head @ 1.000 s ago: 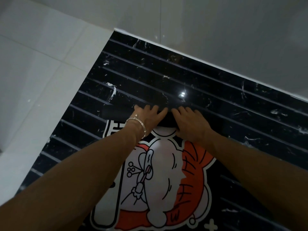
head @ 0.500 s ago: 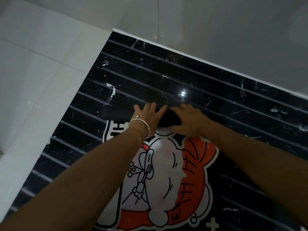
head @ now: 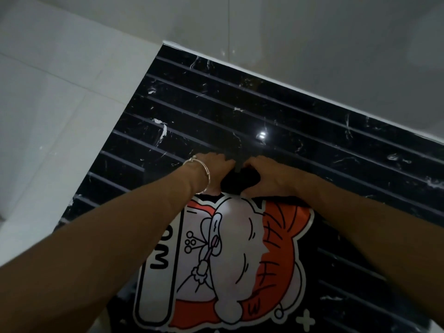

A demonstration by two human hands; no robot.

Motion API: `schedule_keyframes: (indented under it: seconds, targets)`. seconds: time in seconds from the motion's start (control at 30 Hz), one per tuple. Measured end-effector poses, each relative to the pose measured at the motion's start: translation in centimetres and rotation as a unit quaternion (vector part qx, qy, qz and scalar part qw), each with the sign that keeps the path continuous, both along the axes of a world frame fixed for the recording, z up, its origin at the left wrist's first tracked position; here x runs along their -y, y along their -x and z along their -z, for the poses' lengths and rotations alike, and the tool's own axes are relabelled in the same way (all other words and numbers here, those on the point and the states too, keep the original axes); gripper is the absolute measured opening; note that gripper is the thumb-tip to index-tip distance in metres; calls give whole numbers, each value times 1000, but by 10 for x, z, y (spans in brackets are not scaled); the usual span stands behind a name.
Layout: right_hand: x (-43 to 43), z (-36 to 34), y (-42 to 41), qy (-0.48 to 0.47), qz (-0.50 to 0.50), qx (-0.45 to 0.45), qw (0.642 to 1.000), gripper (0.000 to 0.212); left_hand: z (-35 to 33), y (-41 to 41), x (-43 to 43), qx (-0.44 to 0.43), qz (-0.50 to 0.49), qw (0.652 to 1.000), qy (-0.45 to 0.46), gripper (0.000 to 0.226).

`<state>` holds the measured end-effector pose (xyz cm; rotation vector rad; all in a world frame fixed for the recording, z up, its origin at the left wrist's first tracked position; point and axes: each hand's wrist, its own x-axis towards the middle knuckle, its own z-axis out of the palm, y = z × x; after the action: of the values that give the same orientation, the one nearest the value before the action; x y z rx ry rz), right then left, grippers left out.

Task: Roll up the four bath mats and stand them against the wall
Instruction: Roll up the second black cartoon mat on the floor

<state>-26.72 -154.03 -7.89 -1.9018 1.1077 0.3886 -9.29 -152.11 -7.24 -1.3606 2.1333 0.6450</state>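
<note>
Mat roll (head: 240, 181) fatter now; left hand (head: 213, 167), right hand (head: 269, 174) (curled) grip it.

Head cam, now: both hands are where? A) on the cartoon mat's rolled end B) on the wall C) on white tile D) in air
A: the left hand and right hand curl over the rolled far end of the bath mat.

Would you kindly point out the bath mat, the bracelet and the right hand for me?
bath mat (head: 240, 236), head view, white printed figure.
bracelet (head: 208, 176), head view, middle of the band.
right hand (head: 271, 175), head view, back of the hand.
</note>
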Motion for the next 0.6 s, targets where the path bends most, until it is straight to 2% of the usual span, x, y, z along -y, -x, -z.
schedule_keyframes:
  seconds: [0.03,0.1,0.27,0.37,0.5,0.6]
  targets:
    - [0,-1,3,-31,-4,-13,999,64,2,0,0,-9,-10,1000,-26,51]
    - [-3,0,5,-45,-39,-37,998,57,6,3,-1,-20,-18,997,-69,44]
    - [-10,7,-4,8,-72,-32,997,42,2,4,2,-7,-55,990,-126,57]
    - [-11,9,-6,29,-96,-38,994,44,-3,1,6,-17,-71,981,-182,47]
    - [-13,10,-11,12,-103,-50,993,51,-4,5,2,-8,-37,987,-158,39]
    - [-10,7,-11,13,-91,-51,994,47,-5,4,-1,-16,-35,996,-78,38]
